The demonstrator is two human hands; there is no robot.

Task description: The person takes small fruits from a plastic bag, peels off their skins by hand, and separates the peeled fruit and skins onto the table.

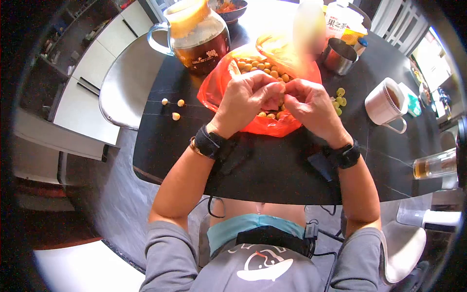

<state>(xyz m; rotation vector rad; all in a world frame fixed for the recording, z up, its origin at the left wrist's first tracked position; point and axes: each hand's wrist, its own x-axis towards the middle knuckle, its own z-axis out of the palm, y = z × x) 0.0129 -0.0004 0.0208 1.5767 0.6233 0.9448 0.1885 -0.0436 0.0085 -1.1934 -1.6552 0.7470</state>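
Observation:
A red plastic bag (pixel 214 90) lies open on the table, holding many small round tan longans (pixel 265 65). Above the bag's opening my left hand (pixel 250 97) and my right hand (pixel 311 104) meet with their fingertips together. Both are closed in a pinch around a small longan, mostly hidden by the fingers. Each wrist wears a black strap. Left of the bag, a few loose pale-tan pieces (pixel 175 116) lie on the tabletop; whether they are whole fruits or shells is hard to tell. Green grapes (pixel 339 101) sit just right of my right hand.
On the dark table (pixel 170 146) stand a glass pitcher of dark drink (pixel 202 48), a bowl (pixel 231 12), a metal cup (pixel 339 57), a white mug (pixel 384 103) and, at the right edge, a glass (pixel 435 164). Chairs (pixel 131 82) flank the table.

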